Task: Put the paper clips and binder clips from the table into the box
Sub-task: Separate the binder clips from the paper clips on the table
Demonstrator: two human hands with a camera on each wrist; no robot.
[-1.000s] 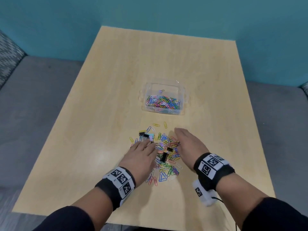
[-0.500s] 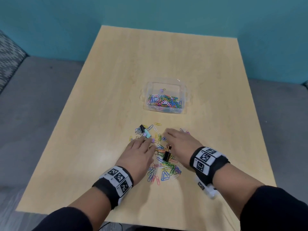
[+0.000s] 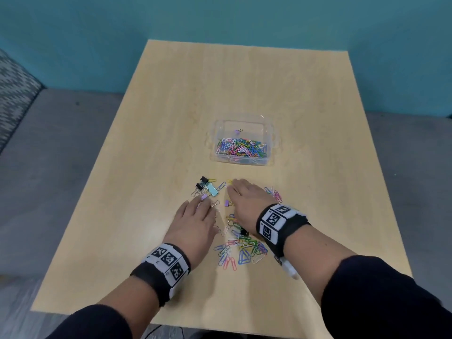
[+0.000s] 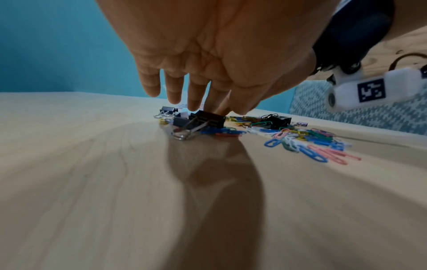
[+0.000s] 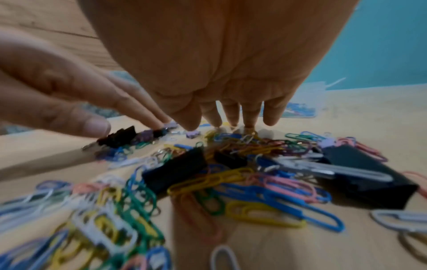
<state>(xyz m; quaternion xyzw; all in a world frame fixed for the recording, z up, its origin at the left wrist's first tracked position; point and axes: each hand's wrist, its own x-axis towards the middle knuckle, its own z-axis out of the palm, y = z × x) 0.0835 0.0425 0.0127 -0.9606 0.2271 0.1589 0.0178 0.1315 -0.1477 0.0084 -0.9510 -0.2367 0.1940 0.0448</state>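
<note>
Left hand (image 3: 193,222) and right hand (image 3: 247,203) flat over scattered paper clips (image 3: 241,252) and binder clips (image 3: 204,187) on counter (image 3: 171,106), fingers straight, gripping nothing. Clear box (image 3: 244,143) beyond, part-filled with clips.

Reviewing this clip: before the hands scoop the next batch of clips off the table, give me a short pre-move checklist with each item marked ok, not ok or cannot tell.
1. Box open and upright on the table: ok, no lid on it.
2. Room left in the box: ok, paper clips cover its floor only.
3. Path from the loose clips to the box free: ok, bare wood between them.
4. Left hand free to grasp: ok, fingers straight, tips touching a black binder clip.
5. Right hand free to grasp: ok, fingers straight over the pile.
6. Clips gathered for one scoop: not ok, scattered; binder clips lie apart from the main pile.
</note>
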